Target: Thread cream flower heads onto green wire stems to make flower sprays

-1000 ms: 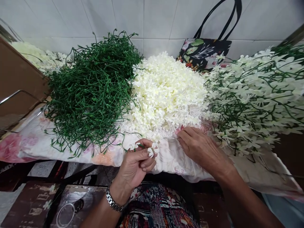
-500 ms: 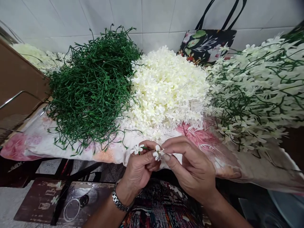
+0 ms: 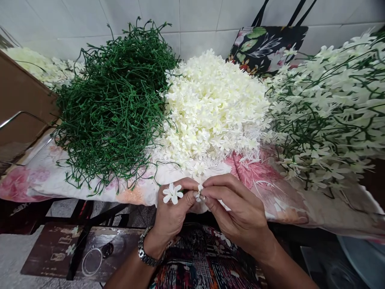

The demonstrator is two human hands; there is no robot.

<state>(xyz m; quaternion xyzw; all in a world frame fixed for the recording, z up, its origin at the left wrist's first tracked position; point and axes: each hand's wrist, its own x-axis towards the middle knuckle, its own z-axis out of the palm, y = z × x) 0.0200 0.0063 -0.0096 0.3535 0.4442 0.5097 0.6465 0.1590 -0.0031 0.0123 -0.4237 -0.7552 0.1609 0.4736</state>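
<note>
My left hand [image 3: 172, 214] is closed around a thin green stem that carries a white plastic flower [image 3: 172, 193] above the knuckles. My right hand [image 3: 237, 212] meets it from the right, its fingertips pinching a second small white flower [image 3: 199, 195] against the stem's tip. Both hands hover at the near edge of the floral cloth [image 3: 45, 176]. Just beyond them lies the heap of loose white flowers [image 3: 210, 108]; to its left is the mound of bare green stems [image 3: 117, 104].
Finished sprays of stems with white flowers [image 3: 327, 108] are piled at the right. A dark floral tote bag [image 3: 267, 44] leans on the tiled wall. A brown box [image 3: 21, 100] stands at the left, and more white flowers [image 3: 36, 66] lie behind it. A patterned lap is below.
My right hand left the white flower heap with a flower and came to my left hand, pressing it on the stem. The camera tilted slightly.
</note>
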